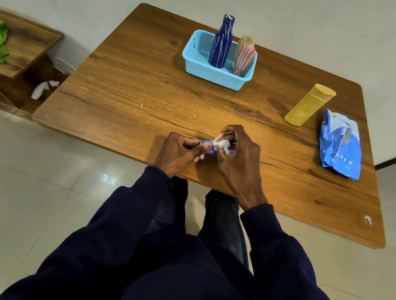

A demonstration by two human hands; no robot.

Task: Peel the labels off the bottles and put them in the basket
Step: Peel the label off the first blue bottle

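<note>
Near the front edge of the brown wooden table [150, 86], the left hand [178, 151] curls round a small purple plastic bottle [207, 148] while the right hand [238, 156] pinches its crumpled white paper label [223, 144]. A sharp tug could tear the label, leaving scraps stuck.

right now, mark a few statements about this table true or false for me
1. The left hand and right hand both hold the small purple bottle. True.
2. The blue basket has nothing in it. False: a dark blue bottle and a pink bottle stand in it.
3. The yellow bottle is on the table, outside the basket. True.
4. The blue packet lies left of the basket. False: it lies at the table's right side, near the yellow bottle.
</note>
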